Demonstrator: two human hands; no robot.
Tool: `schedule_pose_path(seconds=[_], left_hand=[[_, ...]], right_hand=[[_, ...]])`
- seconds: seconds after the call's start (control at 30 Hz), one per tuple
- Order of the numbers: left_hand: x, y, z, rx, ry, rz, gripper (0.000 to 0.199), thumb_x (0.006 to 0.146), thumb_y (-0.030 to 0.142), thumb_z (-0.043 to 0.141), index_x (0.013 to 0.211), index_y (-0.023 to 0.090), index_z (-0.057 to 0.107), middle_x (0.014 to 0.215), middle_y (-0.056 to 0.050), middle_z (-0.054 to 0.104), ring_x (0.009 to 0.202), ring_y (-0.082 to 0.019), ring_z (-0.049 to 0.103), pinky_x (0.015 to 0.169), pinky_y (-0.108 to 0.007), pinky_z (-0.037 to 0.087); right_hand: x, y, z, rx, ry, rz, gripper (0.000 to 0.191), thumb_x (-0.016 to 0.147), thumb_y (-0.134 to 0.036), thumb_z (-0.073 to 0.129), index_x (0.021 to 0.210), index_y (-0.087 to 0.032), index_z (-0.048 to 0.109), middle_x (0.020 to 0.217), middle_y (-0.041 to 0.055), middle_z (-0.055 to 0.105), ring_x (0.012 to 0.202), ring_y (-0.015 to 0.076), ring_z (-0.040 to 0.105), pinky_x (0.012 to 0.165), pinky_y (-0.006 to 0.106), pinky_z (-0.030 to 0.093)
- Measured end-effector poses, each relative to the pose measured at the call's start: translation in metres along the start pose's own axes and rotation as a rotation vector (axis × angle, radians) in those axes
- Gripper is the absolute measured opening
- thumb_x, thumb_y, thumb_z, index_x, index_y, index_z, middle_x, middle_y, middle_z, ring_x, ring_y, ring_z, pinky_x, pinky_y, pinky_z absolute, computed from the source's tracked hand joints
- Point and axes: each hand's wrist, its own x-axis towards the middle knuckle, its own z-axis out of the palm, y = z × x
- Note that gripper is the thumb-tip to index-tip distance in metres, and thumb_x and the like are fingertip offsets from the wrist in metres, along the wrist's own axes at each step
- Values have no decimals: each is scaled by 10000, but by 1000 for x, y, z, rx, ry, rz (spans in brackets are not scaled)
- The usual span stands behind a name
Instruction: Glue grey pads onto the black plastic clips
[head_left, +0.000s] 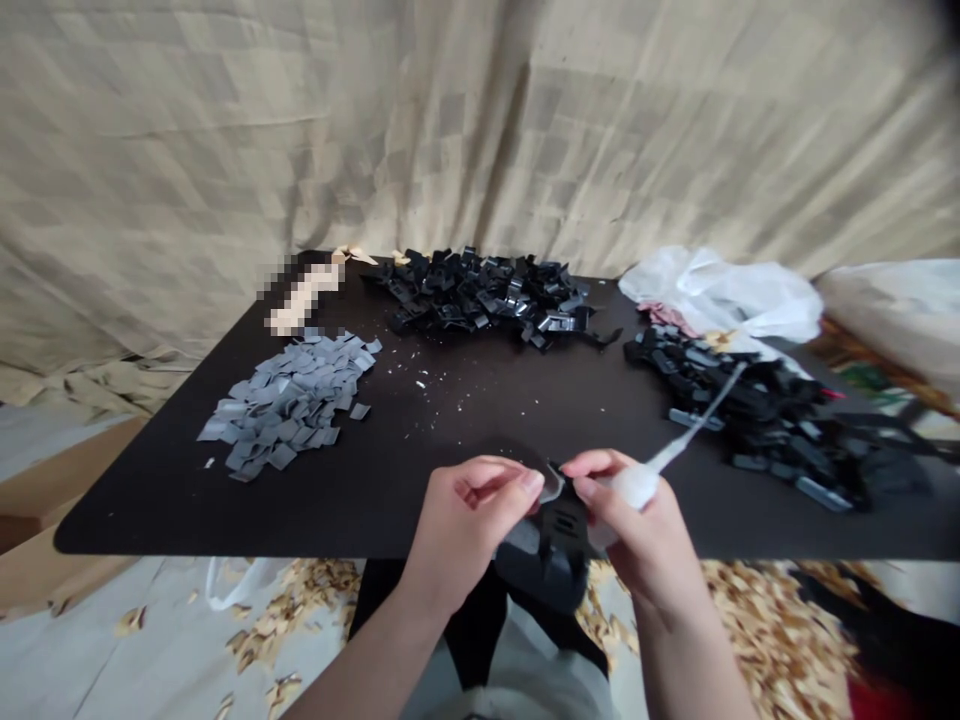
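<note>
Just over the table's front edge, my left hand (480, 510) is closed in a pinch on a small pale grey piece (552, 488). Close beside it, my right hand (637, 520) is closed around a white bottle (636, 486) whose long thin nozzle points up and to the right. The thumb and forefinger of that hand also meet at a small dark tip by the grey piece; whether they grip it is unclear. A black plastic part (564, 535) with slots shows between and below my hands, partly hidden by them.
Flat grey pieces (292, 400) lie heaped on the dark table (480, 400) at left. Black plastic parts (487, 295) are piled at the back, and black parts with grey pieces (750, 420) at right. Behind these sits a white plastic bag (720, 290). Peelings (772, 630) litter the floor.
</note>
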Motion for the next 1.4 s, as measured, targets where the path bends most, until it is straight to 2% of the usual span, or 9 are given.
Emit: schedule_pose_path(seconds=[0.13,0.27,0.43,0.6,0.73,1.0,1.2,1.3,1.4], left_hand=[[-1,0,-3,30,-27,-50,126,651,235,718,754,165,699,782,-22,677,720,-125,618,661,-202,487],[2,-2,-6,-86,-132,-190,344,635,177,724,971,188,650,770,-4,668,689,-113,618,651,-218,501],[7,-13,-8,-186,-204,-216,164,608,121,728,757,133,662,679,-8,661,618,-102,615,605,-203,497],[7,-20,-11,-129,-184,146,102,633,77,702,650,145,627,715,-17,663,663,-122,628,627,-231,503],[4,-21,-13,-40,-263,461,120,722,49,604,692,164,622,763,-31,661,708,-145,637,640,-271,514],[-1,-18,-15,265,-184,729,193,725,18,565,698,197,632,795,-13,691,723,-132,640,669,-255,514],[-12,-9,-11,390,-96,571,196,741,86,575,781,245,684,809,-4,705,752,-147,638,716,-260,487],[-10,-8,-8,258,16,280,67,714,181,638,756,213,680,727,-12,689,691,-145,623,681,-253,483],[-6,-10,-5,-59,-31,-70,83,732,252,630,736,169,637,766,-24,665,738,-140,610,709,-259,484]], right_hand=[[0,4,-8,-118,-52,-54,165,721,-316,649,813,-180,636,604,-16,529,502,44,405,448,153,300],[-3,9,-8,-144,-53,-117,122,748,-295,631,826,-202,640,703,-8,584,560,53,465,491,156,345],[-9,7,-2,-167,-25,-168,113,760,-283,618,846,-213,640,712,-7,605,579,70,513,502,163,379],[-13,2,7,-166,129,-222,116,726,-281,646,819,-212,649,755,-2,619,613,82,537,509,170,387],[-14,-4,17,-83,261,-195,137,689,-289,666,790,-199,648,734,5,617,600,90,527,506,185,381],[-13,-3,21,-119,308,-220,151,679,-308,659,774,-192,640,702,11,603,550,96,499,470,200,369],[-12,-1,20,-181,293,-206,155,710,-324,634,800,-198,628,763,37,610,602,122,528,509,227,406],[-8,2,21,-188,301,-200,193,712,-342,631,819,-182,624,785,51,612,620,130,537,528,236,418],[-1,9,23,-156,348,-200,216,699,-342,647,829,-171,630,789,49,616,634,129,542,548,236,422]])
